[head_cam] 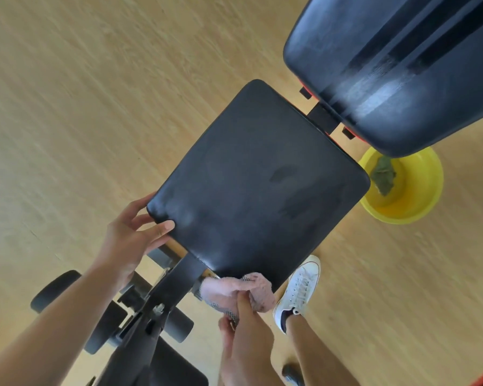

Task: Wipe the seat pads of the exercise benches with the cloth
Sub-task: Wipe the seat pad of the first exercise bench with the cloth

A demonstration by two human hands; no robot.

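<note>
Pale wood-grain floor (95,93), evenly lit; yellow basin (418,201) standing on it, greenish rag (384,174) inside.

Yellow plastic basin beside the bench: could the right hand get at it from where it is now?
Probably yes. The right hand, its grip shut on the pink cloth at the black seat pad near edge, has open wooden floor between it and the yellow plastic basin; only the white sneaker stands nearby.
</note>
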